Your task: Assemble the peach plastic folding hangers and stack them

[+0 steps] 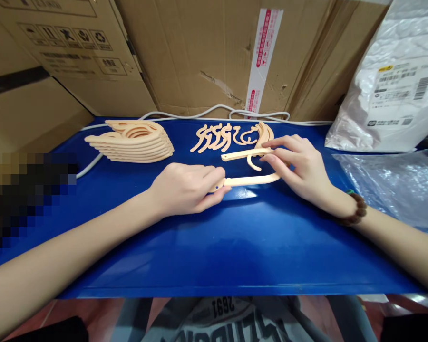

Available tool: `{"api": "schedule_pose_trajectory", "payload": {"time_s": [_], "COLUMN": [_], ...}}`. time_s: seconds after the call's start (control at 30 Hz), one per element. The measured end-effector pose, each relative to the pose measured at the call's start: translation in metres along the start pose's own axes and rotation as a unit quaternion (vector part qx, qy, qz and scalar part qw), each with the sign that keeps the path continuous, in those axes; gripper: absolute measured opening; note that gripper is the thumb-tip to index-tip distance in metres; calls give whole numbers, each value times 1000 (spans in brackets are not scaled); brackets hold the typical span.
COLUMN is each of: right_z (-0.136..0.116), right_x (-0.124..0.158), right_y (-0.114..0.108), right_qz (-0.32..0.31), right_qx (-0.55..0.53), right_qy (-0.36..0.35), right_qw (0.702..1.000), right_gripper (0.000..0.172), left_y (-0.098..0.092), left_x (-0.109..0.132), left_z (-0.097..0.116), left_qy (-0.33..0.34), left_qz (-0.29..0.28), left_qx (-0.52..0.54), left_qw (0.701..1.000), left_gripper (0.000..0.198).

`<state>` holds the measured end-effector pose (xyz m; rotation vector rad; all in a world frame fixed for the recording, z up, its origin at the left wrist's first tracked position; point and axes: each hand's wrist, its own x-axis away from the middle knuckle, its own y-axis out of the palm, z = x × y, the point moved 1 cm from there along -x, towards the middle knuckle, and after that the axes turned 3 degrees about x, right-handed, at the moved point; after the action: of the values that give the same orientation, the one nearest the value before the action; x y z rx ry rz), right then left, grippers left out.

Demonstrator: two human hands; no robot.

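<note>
My left hand (190, 187) is closed, with thumb and forefinger pinching the holed end of a beige plastic hanger arm (251, 181). The arm runs level to the right, and its curved far end passes under my right hand (299, 166). My right fingers are bent around a second hanger arm (240, 154), whose holed end points left. Beneath that arm a beige hook (253, 164) curves down; whether it is joined to the arm is hidden. Behind my hands lie several loose hooks (214, 137) in a row and a small bundle of curved arms (265, 133).
A neat stack of beige hanger pieces (131, 145) sits at the left on the blue table (235, 251). A white cable (199, 114) runs along the back, before cardboard boxes (207, 52). At right are a white parcel bag (388, 85) and clear plastic film (395, 180).
</note>
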<state>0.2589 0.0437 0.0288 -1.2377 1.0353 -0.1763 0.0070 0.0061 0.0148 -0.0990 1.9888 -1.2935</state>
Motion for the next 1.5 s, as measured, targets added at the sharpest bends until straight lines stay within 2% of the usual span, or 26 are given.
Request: {"api": "schedule_pose_trajectory", "payload": {"time_s": [0.23, 0.4, 0.5, 0.67, 0.77, 0.87, 1.0, 1.2, 1.33, 1.5], "right_z": [-3, -4, -3, 0, 0, -1, -3, -4, -4, -5], "right_x": [1, 4, 4, 4, 4, 5, 5, 5, 5, 5], "right_y": [2, 7, 8, 7, 8, 9, 10, 10, 12, 12], "right_qz": [-7, 0, 11, 44, 60, 56, 53, 41, 32, 28], "right_qx": [-57, -60, -62, -38, -31, -35, -29, 0, 0, 10], "right_qy": [1, 3, 23, 68, 74, 73, 72, 51, 42, 13], "right_qw": [998, 998, 998, 996, 995, 995, 996, 998, 999, 999], "right_gripper": [31, 30, 29, 26, 25, 25, 23, 22, 23, 20], "left_y": [-4, -5, -4, -2, -1, 0, 2, 4, 1, -1], "left_x": [0, -4, -6, -5, -4, -4, -3, -4, -5, -4], "left_z": [4, 7, 5, 1, 0, -2, -5, -3, 0, 2], "left_qy": [85, 131, 138, 116, 93, 65, 48, 65, 76, 103], "left_qz": [-31, -106, -122, -107, -72, -27, -9, -4, 12, -14], "left_qx": [82, 149, 141, 110, 87, 57, 38, 11, 18, 50], "left_qw": [993, 974, 973, 981, 989, 996, 998, 998, 997, 993], "left_gripper": [20, 6, 6, 16, 18, 20, 20, 21, 13, 13]}}
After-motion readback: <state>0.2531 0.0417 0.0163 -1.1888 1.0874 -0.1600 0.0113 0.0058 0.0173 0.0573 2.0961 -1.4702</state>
